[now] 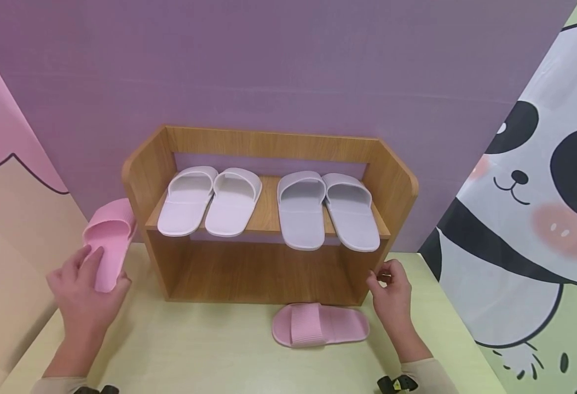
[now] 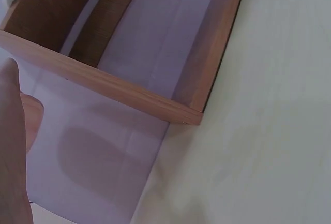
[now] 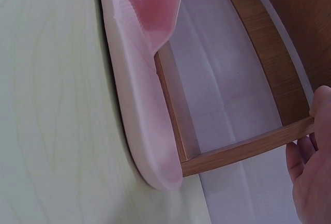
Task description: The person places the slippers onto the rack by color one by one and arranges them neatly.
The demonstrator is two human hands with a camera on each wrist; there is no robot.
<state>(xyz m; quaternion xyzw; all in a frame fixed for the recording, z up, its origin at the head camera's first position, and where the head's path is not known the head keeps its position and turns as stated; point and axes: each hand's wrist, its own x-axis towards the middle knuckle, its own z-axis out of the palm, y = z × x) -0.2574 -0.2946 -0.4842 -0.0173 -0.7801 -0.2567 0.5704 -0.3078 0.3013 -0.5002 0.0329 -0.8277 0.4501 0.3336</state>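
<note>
My left hand (image 1: 84, 290) holds a pink slipper (image 1: 108, 235) by its sole, toe end up, beside the left side of a small wooden shoe rack (image 1: 269, 273). In the left wrist view only part of that hand (image 2: 10, 146) shows, and the slipper is out of sight. With thumb and fingers, my right hand (image 1: 392, 293) grips the front edge of the rack's right side panel, as the right wrist view also shows (image 3: 315, 157). A second pink slipper (image 1: 342, 324) lies sideways on the table just before the rack, its toe pointing left.
On the rack's upper shelf stand a white pair of slippers (image 1: 185, 205) on the left and a grey pair (image 1: 302, 219) on the right. The rack stands on a pale table (image 1: 195, 350) against a purple wall (image 1: 269, 65). A panda picture (image 1: 525, 219) covers the right wall.
</note>
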